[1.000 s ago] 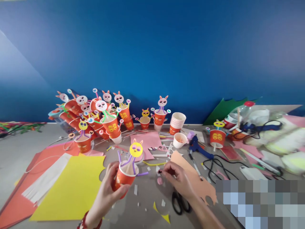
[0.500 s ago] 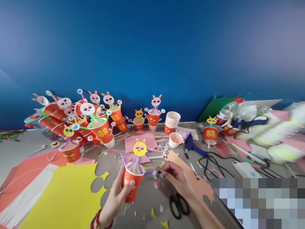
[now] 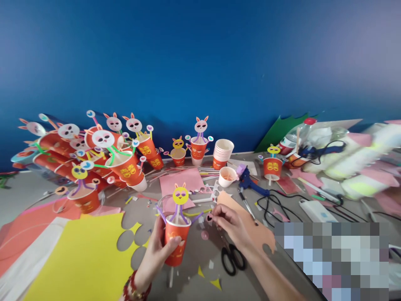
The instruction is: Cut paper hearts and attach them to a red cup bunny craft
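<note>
My left hand (image 3: 158, 242) is wrapped round a red paper cup (image 3: 178, 234) with gold print, held nearly upright. A yellow paper rabbit face (image 3: 181, 195) stands above its rim on purple strips, and two more purple strips stick out sideways. Below the cup a pale stick (image 3: 171, 276) shows. Just right of the cup, my right hand (image 3: 230, 223) pinches a small pink paper disc (image 3: 209, 217) with a dark heart on it. A second pink disc (image 3: 204, 235) lies on the table below it. Black-handled scissors (image 3: 232, 258) lie under my right wrist, blades partly hidden.
Finished-looking rabbit cups (image 3: 128, 169) crowd the back left. A stack of paper cups (image 3: 223, 152), a small white cup (image 3: 227, 177) and a blue glue gun (image 3: 250, 182) with black cables stand behind. Yellow paper (image 3: 75, 255) covers the left front; orange card (image 3: 253, 221) lies right.
The view has shifted slightly, and the cup now stands straighter with more of its stick showing. The pink disc in my right fingers has turned, so its heart shows more plainly.
</note>
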Available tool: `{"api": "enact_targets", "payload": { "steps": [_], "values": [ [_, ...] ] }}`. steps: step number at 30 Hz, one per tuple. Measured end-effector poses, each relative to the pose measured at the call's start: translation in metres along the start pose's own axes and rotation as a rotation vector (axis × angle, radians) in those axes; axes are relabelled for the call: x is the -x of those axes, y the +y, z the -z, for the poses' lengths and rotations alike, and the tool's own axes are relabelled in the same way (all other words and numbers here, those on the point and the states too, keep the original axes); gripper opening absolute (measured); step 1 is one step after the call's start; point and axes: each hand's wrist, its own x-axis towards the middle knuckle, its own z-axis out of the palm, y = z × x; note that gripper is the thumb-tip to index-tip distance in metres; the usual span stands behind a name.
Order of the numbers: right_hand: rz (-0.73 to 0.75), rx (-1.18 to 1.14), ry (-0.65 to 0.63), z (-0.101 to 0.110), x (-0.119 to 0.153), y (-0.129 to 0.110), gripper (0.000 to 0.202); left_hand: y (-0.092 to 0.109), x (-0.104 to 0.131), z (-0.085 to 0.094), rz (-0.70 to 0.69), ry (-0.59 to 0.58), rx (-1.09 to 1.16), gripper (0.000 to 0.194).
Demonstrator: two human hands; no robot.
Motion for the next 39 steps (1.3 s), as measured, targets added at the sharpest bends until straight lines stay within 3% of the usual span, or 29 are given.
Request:
{"api": "enact_targets", "payload": {
  "steps": [16, 39],
  "values": [
    [0.129, -0.048, 0.019, 0.0, 0.0, -0.001, 0.028, -0.004, 0.002, -0.007, -0.068, 0.009, -0.061, 0.064],
    [0.013, -0.121, 0.174, -0.011, 0.002, 0.012, 0.031, -0.018, 0.004, -0.006, -0.129, -0.071, -0.205, 0.057]
  ]
}}
